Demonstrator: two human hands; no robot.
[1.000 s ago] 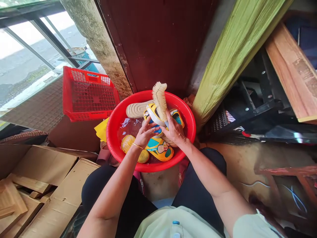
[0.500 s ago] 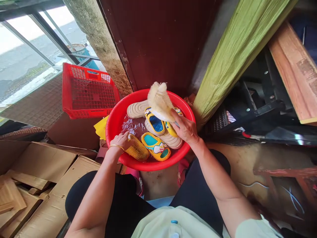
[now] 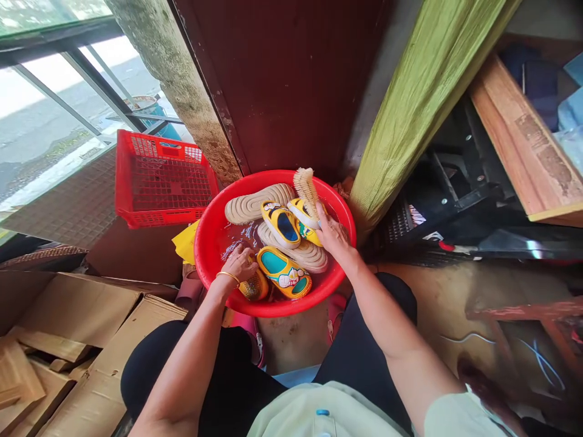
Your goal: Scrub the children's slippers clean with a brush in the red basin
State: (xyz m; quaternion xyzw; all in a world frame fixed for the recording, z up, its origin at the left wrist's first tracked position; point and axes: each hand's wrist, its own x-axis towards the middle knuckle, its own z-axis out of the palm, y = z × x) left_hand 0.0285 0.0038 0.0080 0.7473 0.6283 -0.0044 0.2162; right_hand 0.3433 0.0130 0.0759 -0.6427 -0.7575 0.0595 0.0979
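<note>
A red plastic basin (image 3: pixel 206 233) of water sits between my knees with several sandals in it. My right hand (image 3: pixel 336 235) grips a scrubbing brush (image 3: pixel 306 188), its pale bristles raised at the basin's far right side. My left hand (image 3: pixel 240 264) has its fingers curled over a yellow slipper (image 3: pixel 255 287) lying sole up at the near left. Beside it rests another yellow slipper (image 3: pixel 285 273) with a teal inside and a cartoon figure. Farther back are a small yellow shoe with a blue inside (image 3: pixel 281 223) and beige shoe soles (image 3: pixel 255 205).
A red plastic crate (image 3: pixel 166 182) stands at the left, by a yellow cloth or bag (image 3: pixel 186 243). Cardboard boxes (image 3: pixel 86 297) holding wood pieces are at lower left. Behind the basin is a dark red door (image 3: pixel 291 85); a green curtain (image 3: pixel 401 115) hangs to the right.
My right hand has lowered and turned the brush, moving it slightly right. My left hand has shifted right over the sole-up slipper, now covering more of it. The view has moved slightly.
</note>
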